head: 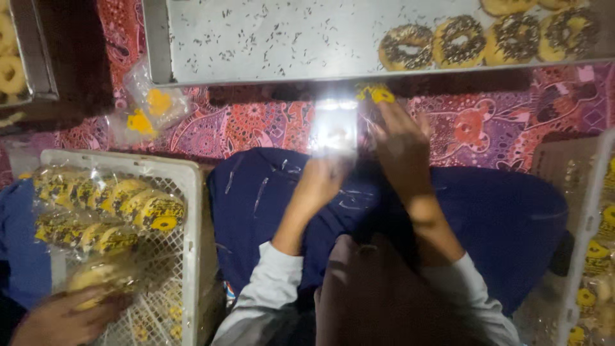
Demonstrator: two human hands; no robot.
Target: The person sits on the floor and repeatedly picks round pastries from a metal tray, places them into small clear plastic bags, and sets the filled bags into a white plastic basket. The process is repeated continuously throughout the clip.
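Clear plastic bag (336,127) sits between your two hands, over your lap, just below the edge of the metal tray (256,38); glare washes it out, so its contents can't be told. Your left hand (320,179) has its grip closed on the bag's lower end. Your right hand (398,138) touches the bag's right side, fingers reaching up to a yellow tag (376,94) at the top; whether that grip is closed can't be told.

Tray carries chocolate-sprinkled doughnuts (487,40) at its right end, loose sprinkles scattered over the rest. Under it, a red patterned cloth (256,125). Spare clear bags with yellow marks (154,107) lie on the cloth to the left.

White plastic crate (192,211) at left holds bagged doughnuts (109,205). Another person's hand (61,320) rests at its lower corner, on a bagged doughnut. More bagged doughnuts (599,256) at far right.
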